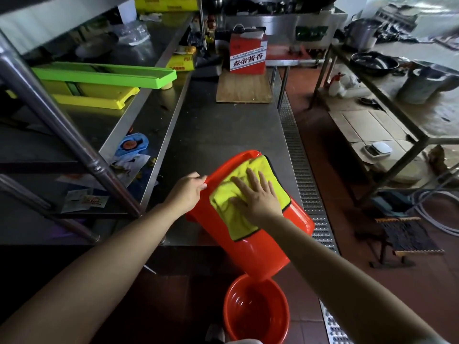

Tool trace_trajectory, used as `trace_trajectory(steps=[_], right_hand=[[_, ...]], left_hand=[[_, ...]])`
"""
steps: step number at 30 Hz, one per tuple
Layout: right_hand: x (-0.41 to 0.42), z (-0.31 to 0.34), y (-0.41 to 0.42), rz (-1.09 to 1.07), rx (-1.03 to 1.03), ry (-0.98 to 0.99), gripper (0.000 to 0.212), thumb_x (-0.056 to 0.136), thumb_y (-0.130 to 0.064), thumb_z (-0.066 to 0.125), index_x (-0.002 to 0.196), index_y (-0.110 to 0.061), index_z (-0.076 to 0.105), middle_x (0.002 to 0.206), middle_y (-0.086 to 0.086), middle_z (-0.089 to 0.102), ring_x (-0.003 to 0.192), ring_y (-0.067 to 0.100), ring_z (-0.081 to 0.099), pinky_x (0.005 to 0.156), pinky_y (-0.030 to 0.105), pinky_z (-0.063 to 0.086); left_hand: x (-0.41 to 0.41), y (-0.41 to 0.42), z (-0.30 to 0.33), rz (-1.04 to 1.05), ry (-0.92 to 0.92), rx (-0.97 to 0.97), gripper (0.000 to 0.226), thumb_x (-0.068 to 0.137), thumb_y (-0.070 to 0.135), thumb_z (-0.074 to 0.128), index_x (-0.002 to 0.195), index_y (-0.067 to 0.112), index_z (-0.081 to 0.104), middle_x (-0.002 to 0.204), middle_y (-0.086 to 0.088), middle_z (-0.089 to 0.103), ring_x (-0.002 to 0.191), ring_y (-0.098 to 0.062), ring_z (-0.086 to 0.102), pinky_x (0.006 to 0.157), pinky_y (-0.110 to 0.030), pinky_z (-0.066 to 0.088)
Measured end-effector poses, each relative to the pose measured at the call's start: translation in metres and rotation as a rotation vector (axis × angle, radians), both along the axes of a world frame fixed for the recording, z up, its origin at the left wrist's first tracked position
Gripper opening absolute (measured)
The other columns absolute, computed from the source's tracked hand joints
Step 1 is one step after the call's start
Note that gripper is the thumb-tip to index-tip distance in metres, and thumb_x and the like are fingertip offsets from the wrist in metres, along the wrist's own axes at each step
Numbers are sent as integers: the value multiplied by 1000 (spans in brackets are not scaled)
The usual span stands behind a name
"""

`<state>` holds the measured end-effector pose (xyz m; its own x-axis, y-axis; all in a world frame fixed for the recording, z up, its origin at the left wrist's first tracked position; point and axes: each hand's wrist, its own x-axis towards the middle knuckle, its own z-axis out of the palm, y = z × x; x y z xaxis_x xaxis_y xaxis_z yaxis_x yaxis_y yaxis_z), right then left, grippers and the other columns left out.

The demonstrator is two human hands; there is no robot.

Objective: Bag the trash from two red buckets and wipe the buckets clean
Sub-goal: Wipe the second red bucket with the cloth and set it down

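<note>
A red bucket point(263, 254) lies on its side at the near edge of the steel table point(223, 130), its base hanging over the edge. A yellow cloth point(228, 214) with a dark hem is spread over the bucket's upper side. My right hand point(255, 194) presses flat on the cloth, fingers straight and spread. My left hand point(188, 189) grips the bucket's rim on the left. A second red bucket point(255, 311) stands upright on the floor below, its inside looking wet.
A wooden board point(244, 89) and a red carton point(248, 54) sit at the table's far end. Left, a steel shelf holds green and yellow trays point(104, 75) and scattered packets point(131, 145). A metal floor drain grate point(303, 175) runs along the table's right side.
</note>
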<state>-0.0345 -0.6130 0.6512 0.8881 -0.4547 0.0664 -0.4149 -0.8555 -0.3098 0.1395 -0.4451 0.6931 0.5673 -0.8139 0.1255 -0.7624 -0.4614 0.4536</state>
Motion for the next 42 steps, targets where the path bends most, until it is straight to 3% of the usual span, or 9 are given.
trace_trajectory(steps=[5, 10, 13, 18, 24, 30, 35, 39, 42], right_hand=[[40, 20, -11, 29, 79, 25, 68, 91, -79, 30, 152, -54, 14, 169, -6, 0, 155, 25, -6, 124, 51, 6], [-26, 1, 2, 48, -14, -32, 68, 91, -77, 34, 153, -51, 21, 168, -6, 3, 155, 23, -5, 125, 48, 10], [-79, -18, 7, 84, -100, -63, 66, 92, -76, 37, 152, -50, 29, 168, -3, 9, 155, 26, -1, 123, 51, 16], [-132, -37, 4, 124, -108, -126, 64, 91, -73, 40, 149, -45, 40, 167, 0, 18, 155, 29, 9, 119, 58, 25], [-135, -40, 10, 126, -107, -152, 60, 93, -67, 44, 148, -45, 41, 166, 0, 21, 154, 32, 10, 117, 61, 25], [-137, -38, 20, 112, -93, -106, 59, 94, -67, 39, 150, -47, 38, 168, -2, 13, 155, 31, 4, 119, 60, 19], [-137, -36, 20, 73, -75, -86, 59, 94, -68, 38, 150, -51, 32, 168, -6, 8, 155, 28, -2, 122, 57, 14], [-125, -36, 20, 23, -42, -99, 60, 94, -64, 47, 149, -56, 26, 168, -9, 6, 155, 24, -3, 123, 53, 13], [-100, -25, 18, -38, -10, -67, 59, 94, -65, 46, 149, -59, 24, 168, -12, 2, 155, 22, -7, 123, 54, 11]], left_hand=[[3, 9, -7, 67, 19, -15, 17, 88, -1, 59, 73, -8, 62, 82, -17, 55, 75, -36, 60, 66, -39, 45], [3, 13, -20, 118, 45, 5, 33, 96, 8, 56, 129, 3, 60, 121, -22, 62, 113, -32, 61, 96, -29, 44], [5, 18, -21, 160, 57, 69, 37, 99, 24, 53, 134, 10, 57, 133, -19, 55, 121, -33, 55, 97, -29, 40], [2, 30, -11, 144, 49, 162, 38, 100, 32, 51, 133, 14, 58, 120, -5, 59, 111, -25, 58, 84, -26, 36], [12, 3, 46, 78, 257, 533, 81, 80, 77, 49, 144, 28, 44, 148, 0, 46, 135, -25, 45, 107, -44, 38], [-27, -91, 64, 148, 171, 252, 57, 97, 46, 51, 143, 13, 46, 147, -10, 46, 134, -29, 44, 109, -39, 34], [-45, -125, 52, 350, 213, 69, 37, 103, 30, 42, 121, 3, 61, 125, -15, 61, 117, -31, 56, 100, -39, 42], [-45, -119, 47, 332, 379, -131, 21, 103, 13, 43, 96, 9, 62, 96, -6, 57, 90, -14, 50, 71, -16, 33], [-46, -102, 42, 288, 458, -266, 26, 101, 5, 46, 116, -6, 65, 107, -4, 59, 100, -16, 54, 69, -2, 32]])
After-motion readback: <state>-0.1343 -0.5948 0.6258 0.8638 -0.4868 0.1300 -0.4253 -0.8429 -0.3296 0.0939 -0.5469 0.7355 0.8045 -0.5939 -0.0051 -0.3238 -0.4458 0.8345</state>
